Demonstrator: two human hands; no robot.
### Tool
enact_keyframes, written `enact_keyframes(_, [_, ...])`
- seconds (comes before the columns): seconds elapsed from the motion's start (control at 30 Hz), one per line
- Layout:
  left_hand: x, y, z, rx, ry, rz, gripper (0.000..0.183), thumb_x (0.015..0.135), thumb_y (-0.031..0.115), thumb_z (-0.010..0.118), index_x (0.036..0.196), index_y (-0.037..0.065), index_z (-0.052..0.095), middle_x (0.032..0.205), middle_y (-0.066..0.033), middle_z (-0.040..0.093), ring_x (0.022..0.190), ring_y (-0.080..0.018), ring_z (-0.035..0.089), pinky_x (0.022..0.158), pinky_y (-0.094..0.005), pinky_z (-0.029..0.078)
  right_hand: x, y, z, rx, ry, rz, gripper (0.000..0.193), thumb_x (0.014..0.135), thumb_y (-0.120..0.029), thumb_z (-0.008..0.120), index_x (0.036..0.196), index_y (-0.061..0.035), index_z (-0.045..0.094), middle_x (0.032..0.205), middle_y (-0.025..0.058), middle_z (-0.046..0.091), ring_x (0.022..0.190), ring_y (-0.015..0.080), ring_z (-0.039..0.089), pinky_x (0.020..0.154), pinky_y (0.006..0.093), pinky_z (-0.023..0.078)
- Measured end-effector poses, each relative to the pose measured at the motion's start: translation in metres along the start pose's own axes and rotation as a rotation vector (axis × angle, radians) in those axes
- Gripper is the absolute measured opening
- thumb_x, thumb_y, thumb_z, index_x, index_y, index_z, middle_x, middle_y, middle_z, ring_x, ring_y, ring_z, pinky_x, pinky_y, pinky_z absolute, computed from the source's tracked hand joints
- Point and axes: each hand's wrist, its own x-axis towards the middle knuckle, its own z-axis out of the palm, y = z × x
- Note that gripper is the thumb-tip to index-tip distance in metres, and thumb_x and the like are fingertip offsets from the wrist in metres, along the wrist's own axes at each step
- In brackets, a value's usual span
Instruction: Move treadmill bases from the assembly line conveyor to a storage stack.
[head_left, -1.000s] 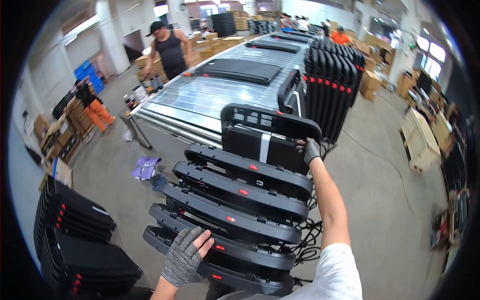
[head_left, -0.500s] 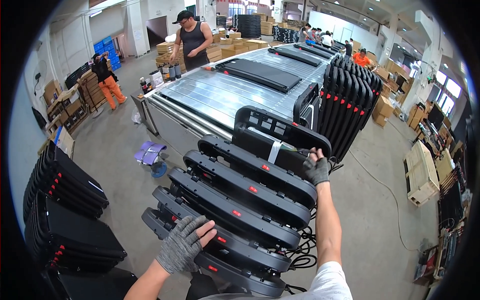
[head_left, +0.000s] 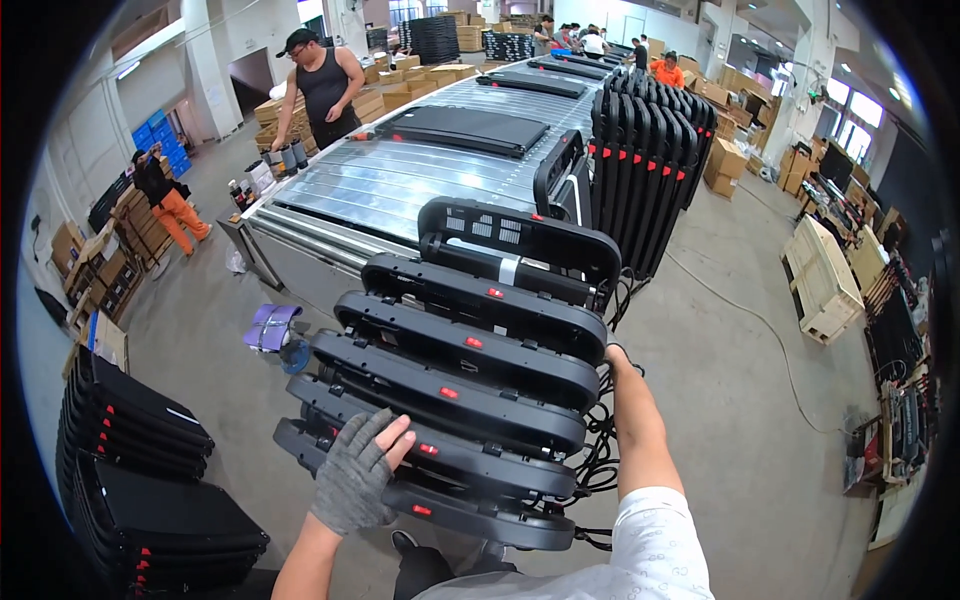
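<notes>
Steadying the units: the step in hand is judged to be a bracing of the black units; pressure is best kept light and level, since gaps stand between them and a push could tip one.
Gaps: fingertips are best laid along top edges, clear of the slots where they could be nipped.
Red switch: firm contact should be avoided; it is placed just beside the fingers, at two o'clock from the left hand.
Left hand: gloved, laid over the two nearest units, fingers slightly spread; nothing is seen to be pinched.
Right hand: almost wholly hidden past the units' ends; whether anything is held cannot be told.
Black units: from the left hand, the row is ranged towards one o'clock; from the right, it is found around nine o'clock.
Cables: looped at three o'clock from the left hand; snagging should be guarded against.
</notes>
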Motion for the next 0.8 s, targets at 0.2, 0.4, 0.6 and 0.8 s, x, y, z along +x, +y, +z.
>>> enact_keyframes(0.2, [0.02, -0.014, 0.016, -0.004, 0.043, 0.088, 0.086, 0.051, 0.018, 0.075, 0.132, 0.008, 0.048, 0.14, -0.0127, 0.046, 0.128, -0.0329, 0.044, 0.11, -0.0467, 0.032, -0.033, -0.028, -0.062, -0.386, 0.121, -0.012, 0.04, 0.091, -0.037, 0.057, 0.087, 0.0013, 0.067, 0.075, 0.0121, 0.069, 0.065, 0.0204, 0.067, 0.055, 0.0333, 0.051])
enact_keyframes(0.4, [0.065, -0.032, 0.037, 0.057, 0.005, 0.15, 0.09, 0.054, 0.017, 0.075, 0.137, 0.007, 0.042, 0.143, -0.0135, 0.041, 0.133, -0.0325, 0.038, 0.114, -0.0445, 0.028, -0.168, -0.093, -0.099, 0.095, 0.344, -0.324, 0.036, 0.097, -0.034, 0.05, 0.096, -0.0002, 0.063, 0.077, 0.0077, 0.067, 0.069, 0.015, 0.062, 0.064, 0.0284, 0.049])
enact_keyframes(0.6, [0.123, -0.053, 0.052, 0.065, 0.008, 0.309, 0.075, 0.057, 0.009, 0.07, 0.129, 0.008, 0.051, 0.145, -0.0136, 0.039, 0.136, -0.0319, 0.035, 0.114, -0.0428, 0.029, -0.308, 0.041, -0.096, 0.269, 0.733, -0.3, 0.032, 0.096, -0.034, 0.052, 0.088, -0.004, 0.06, 0.074, 0.0053, 0.062, 0.069, 0.0134, 0.059, 0.063, 0.0279, 0.047])
enact_keyframes(0.8, [0.128, -0.026, 0.028, -0.092, -0.035, 0.417, 0.072, 0.062, 0.015, 0.068, 0.131, 0.006, 0.049, 0.143, -0.0207, 0.038, 0.132, -0.0433, 0.035, 0.112, -0.0471, 0.029, -0.516, 0.272, 0.008, 0.377, 0.661, 0.466, 0.021, 0.089, -0.02, 0.05, 0.075, -0.0055, 0.056, 0.058, 0.0065, 0.057, 0.048, 0.0148, 0.051, 0.045, 0.0285, 0.038])
